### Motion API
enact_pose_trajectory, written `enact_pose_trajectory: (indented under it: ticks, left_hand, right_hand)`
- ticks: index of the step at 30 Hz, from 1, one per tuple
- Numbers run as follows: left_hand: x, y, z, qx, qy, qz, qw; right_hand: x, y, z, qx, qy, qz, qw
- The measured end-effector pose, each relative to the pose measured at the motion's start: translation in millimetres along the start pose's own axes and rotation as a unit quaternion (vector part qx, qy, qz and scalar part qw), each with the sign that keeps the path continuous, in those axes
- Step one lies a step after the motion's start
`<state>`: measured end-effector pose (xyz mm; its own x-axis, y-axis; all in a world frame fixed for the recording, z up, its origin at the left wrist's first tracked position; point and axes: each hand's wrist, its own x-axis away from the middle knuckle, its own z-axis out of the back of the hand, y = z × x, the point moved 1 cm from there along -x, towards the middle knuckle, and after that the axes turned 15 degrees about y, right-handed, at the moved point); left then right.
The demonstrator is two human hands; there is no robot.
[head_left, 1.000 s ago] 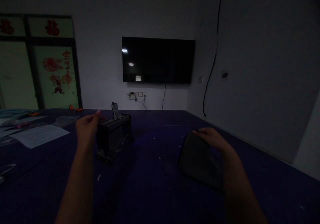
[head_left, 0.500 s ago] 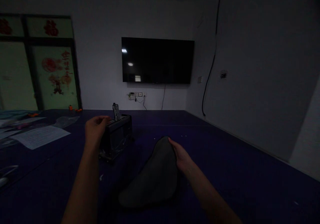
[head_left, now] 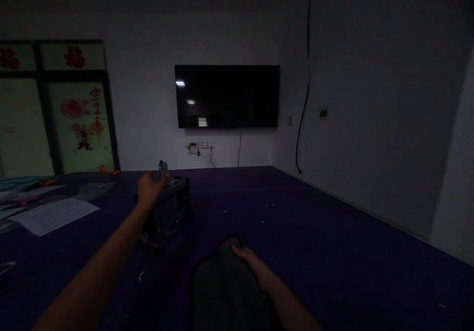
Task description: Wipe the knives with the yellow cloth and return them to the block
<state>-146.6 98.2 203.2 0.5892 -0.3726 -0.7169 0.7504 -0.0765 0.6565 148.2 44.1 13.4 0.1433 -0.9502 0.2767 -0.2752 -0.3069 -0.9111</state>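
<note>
1. Papers (head_left: 54, 215) lay toward the left of the purple tabletop (head_left: 333, 262), with crumpled clear plastic (head_left: 95, 191) just beyond them.
2. The left hand (head_left: 148, 191) was at the near top edge of a black box (head_left: 172, 212), its thumb parted from its curled fingers; whether the thumb touched anything could not be told.
3. On top of that box, just behind the thumb, stood a small upright item (head_left: 163, 168), its details too dim to read.
4. Right of the box and nearer the viewer was a dark grey piece (head_left: 222, 291) with black edging, its lower part cut off by the frame.
5. The right hand (head_left: 256, 268) pinched this piece near its upper end, thumb on the front face, the other fingers mostly hidden behind it.
</note>
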Motion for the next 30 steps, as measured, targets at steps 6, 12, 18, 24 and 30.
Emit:
enact_pose_trajectory:
  ticks: [6,12,18,24,30]
  left_hand:
    - [-13,2,-20.5,-0.077,-0.083,-0.049,0.992]
    - [-22,3,-28.5,-0.117,-0.100,-0.082,0.985]
    - [-25,1,-31.5,-0.136,-0.079,-0.101,0.982]
    - [-32,6,-29.4,-0.138,-0.047,-0.117,0.982]
    - [-50,25,-20.2,-0.137,-0.037,-0.122,0.982]
  right_hand:
    - [5,13,-5,-0.010,0.004,-0.017,1.000]
    - [5,14,-3,-0.002,0.043,-0.026,0.999]
    - [7,9,-3,0.012,0.058,-0.020,0.998]
    - [6,9,-1,0.001,0.081,-0.020,0.996]
    - [6,7,0,-0.016,0.075,-0.021,0.997]
